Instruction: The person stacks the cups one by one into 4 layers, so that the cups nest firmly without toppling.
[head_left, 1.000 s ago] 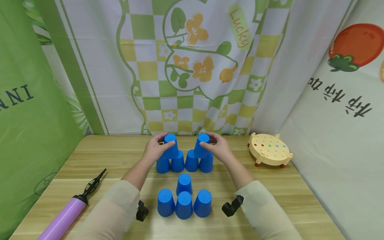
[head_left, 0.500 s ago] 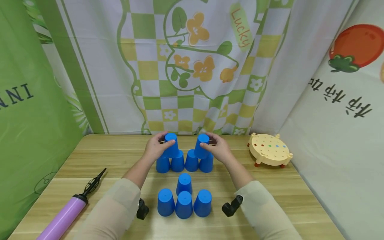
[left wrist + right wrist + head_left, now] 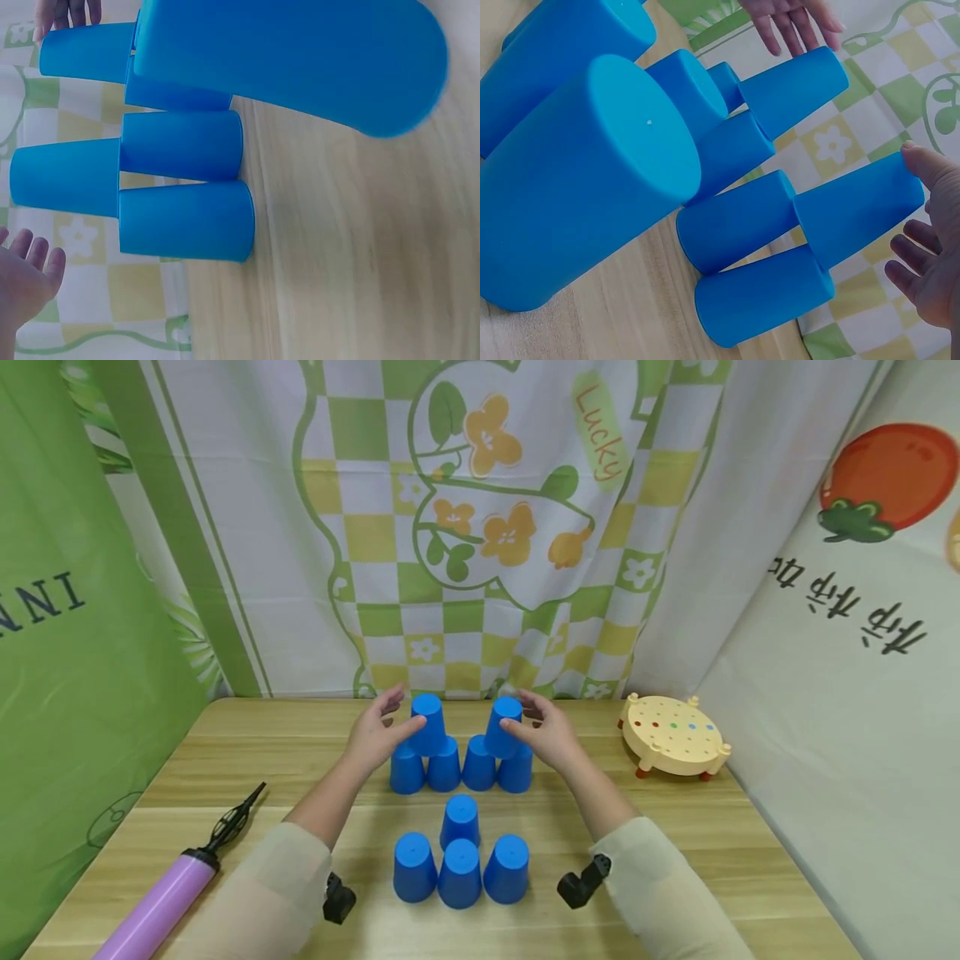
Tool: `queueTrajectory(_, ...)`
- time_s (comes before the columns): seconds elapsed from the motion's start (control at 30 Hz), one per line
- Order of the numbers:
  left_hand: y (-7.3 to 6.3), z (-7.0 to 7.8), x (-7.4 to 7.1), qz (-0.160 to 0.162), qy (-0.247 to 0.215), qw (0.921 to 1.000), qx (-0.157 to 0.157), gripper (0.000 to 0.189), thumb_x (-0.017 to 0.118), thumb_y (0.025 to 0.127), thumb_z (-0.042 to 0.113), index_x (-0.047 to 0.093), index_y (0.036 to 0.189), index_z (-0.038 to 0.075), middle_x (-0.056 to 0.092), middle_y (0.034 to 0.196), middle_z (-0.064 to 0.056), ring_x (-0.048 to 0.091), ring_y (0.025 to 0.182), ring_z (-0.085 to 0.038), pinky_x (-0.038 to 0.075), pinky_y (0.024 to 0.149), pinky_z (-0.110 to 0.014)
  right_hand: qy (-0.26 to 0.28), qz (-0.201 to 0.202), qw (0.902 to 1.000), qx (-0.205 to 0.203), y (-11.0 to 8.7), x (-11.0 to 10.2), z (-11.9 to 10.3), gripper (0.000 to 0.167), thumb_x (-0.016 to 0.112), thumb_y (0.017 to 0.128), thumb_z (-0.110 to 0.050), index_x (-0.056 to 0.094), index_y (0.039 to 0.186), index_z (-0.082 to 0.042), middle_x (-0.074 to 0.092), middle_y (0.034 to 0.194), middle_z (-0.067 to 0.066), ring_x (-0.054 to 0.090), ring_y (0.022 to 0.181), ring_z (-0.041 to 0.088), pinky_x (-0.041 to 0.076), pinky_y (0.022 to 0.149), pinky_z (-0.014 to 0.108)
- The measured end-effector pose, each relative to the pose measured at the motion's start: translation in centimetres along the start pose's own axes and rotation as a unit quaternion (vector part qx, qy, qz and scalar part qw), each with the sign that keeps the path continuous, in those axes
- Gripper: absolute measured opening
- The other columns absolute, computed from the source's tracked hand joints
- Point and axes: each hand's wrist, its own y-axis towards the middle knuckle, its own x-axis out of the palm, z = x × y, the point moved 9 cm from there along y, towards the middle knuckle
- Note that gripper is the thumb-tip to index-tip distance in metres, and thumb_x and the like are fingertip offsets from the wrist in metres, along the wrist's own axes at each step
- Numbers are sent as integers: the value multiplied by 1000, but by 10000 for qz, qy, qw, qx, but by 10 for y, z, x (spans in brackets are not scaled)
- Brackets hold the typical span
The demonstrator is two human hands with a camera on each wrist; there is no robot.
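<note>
In the head view, two upside-down blue cups stand as upper cups, the left upper cup (image 3: 428, 731) and the right upper cup (image 3: 502, 731), each bridging a pair of lower cups. Beside the left upper cup is my left hand (image 3: 372, 737), fingers spread; the left wrist view shows that hand (image 3: 26, 274) apart from the cup (image 3: 66, 178). My right hand (image 3: 552, 735) is at the right upper cup. In the right wrist view its thumb touches the cup's top edge (image 3: 862, 206), while the other fingers (image 3: 915, 255) are spread away from it.
Nearer the front, several blue cups (image 3: 460, 875) stand upside down on the wooden table (image 3: 300, 777). A purple hand pump (image 3: 161, 902) lies at the left. At the right rear sits a cream round pegged board (image 3: 675, 735). A patterned curtain (image 3: 465, 610) hangs behind.
My left hand has let go of the left upper cup and drawn back to the left. The right hand's fingers have loosened from the right upper cup. Both cups have stayed in place.
</note>
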Motion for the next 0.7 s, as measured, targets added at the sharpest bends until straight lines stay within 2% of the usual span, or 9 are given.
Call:
queueTrajectory(0.17, -20, -5, -9, -58, 5, 10000, 66, 71, 69, 92, 21, 34, 151, 5, 38, 155, -17, 36, 142, -37, 33, 117, -52, 117, 33, 9998, -158, -6, -5, -1, 67, 68, 93, -28, 38, 150, -11, 46, 149, 17, 43, 137, 35, 38, 113, 50)
queueTrajectory(0.33, -44, -14, -10, -209, 41, 9996, 159, 68, 69, 92, 20, 36, 149, 2, 41, 152, -19, 38, 141, -38, 34, 115, -54, 160, 67, 9995, -252, -18, -10, 0, 66, 69, 92, -25, 39, 149, -9, 46, 148, 19, 44, 136, 36, 38, 113, 52)
queueTrajectory(0.5, -68, -24, -3, -404, 77, 9991, 112, 68, 70, 91, 21, 38, 148, 3, 44, 150, -20, 41, 139, -38, 37, 113, -55, 186, -59, 9991, -365, -36, -10, 4, 65, 68, 93, -26, 39, 148, -7, 47, 148, 20, 44, 137, 37, 38, 113, 53)
queueTrajectory(0.7, -95, -36, 14, -771, 83, 9970, 38, 68, 73, 89, 23, 43, 145, 3, 47, 149, -19, 46, 135, -38, 40, 111, -53, 166, -244, 9989, -352, -60, -3, 14, 64, 71, 91, -26, 43, 146, -8, 49, 146, 19, 47, 135, 36, 40, 112, 52)
